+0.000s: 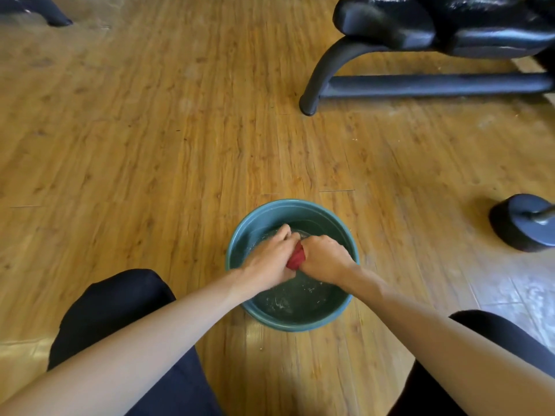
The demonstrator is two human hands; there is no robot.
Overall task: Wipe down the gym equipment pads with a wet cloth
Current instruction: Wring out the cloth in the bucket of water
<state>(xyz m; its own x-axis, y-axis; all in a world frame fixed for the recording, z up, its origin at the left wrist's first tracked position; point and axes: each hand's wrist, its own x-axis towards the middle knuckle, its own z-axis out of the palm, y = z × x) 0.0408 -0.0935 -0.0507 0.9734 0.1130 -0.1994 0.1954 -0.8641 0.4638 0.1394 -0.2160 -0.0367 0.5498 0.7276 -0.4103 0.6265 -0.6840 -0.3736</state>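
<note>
Bright even daylight, glare on floor [510,292] lower right, wide-angle bending, soft edges

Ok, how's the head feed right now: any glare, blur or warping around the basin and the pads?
Head view, centre: red cloth, left hand and right hand over the basin read fairly sharp. Head view, top right: glare streaks on the black pads mask their surface. Head view, edges: floor planks bow from the wide lens, corners soft, pale sheen lower right.

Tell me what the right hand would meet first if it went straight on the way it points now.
Probably the left hand: the right hand points toward it across the bunched red cloth both grip, over the round teal basin of water.
</note>
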